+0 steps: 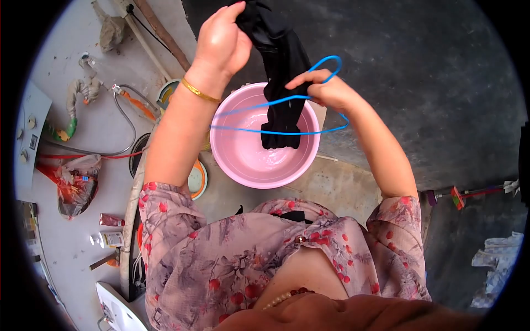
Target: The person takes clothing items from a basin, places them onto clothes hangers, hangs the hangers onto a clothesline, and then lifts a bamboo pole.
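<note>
My left hand (222,41), with a gold bangle at the wrist, is raised at the top and closed on the upper end of a black garment (284,60). The cloth hangs long and narrow, its gathered lower end in front of a pink basin (232,171); its exact kind I cannot tell. My right hand (330,91) grips a blue clothes hanger (292,133) near its hook, beside the garment. The hanger lies sideways across the view, its far end blurred, passing in front of the cloth. Shiny wet-looking highlights show inside the basin.
Along the left wall are a hose (132,121), a hanging plastic bag (80,185), a white bottle (107,239) and a white washbasin (118,311). A round orange-rimmed container (197,179) stands left of the pink basin. Pale cloth (497,262) shows at the far right.
</note>
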A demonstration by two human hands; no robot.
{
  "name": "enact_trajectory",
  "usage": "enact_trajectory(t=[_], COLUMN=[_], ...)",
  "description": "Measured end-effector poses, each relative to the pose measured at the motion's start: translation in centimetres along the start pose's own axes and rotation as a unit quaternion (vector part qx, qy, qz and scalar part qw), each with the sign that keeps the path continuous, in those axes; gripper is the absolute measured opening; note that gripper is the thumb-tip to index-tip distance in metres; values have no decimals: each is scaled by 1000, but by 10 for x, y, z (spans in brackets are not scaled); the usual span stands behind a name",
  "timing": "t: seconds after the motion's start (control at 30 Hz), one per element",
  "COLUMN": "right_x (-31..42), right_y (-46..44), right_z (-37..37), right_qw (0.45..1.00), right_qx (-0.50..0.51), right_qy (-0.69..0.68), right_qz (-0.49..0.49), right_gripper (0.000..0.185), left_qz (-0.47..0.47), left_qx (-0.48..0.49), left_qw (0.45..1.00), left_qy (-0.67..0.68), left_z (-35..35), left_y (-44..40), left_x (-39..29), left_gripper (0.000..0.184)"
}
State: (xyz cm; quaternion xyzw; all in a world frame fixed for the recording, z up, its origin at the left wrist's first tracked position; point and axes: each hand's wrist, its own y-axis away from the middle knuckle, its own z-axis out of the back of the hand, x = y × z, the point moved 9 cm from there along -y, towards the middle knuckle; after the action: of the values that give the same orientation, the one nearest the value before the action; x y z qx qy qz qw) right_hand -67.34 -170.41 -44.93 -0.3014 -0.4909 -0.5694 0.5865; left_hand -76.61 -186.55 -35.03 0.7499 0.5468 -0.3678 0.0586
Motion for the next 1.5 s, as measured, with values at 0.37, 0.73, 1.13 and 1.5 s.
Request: enact_trajectory(t=[0.37,0.73,1.13,1.5], right_x=[-22,-38,-60,-47], right_y=[-1,-15,-9,45], right_z=[7,0,16,63], right_qw=[967,957,971,982], right_qx=[74,53,30,-1], right_qy=[-239,-276,-203,-162], right_qz=[-54,-77,-121,-96], right_gripper=[35,36,32,30], left_qz=[17,62,20,51], left_qx=[-9,53,107,26], left_qw=[614,889,794,826], left_qy=[-789,-452,-599,-560], left_z=[144,82,70,102], left_y=[64,128,109,86], left_x=[91,152,125,107], left_gripper=[41,45,24,23])
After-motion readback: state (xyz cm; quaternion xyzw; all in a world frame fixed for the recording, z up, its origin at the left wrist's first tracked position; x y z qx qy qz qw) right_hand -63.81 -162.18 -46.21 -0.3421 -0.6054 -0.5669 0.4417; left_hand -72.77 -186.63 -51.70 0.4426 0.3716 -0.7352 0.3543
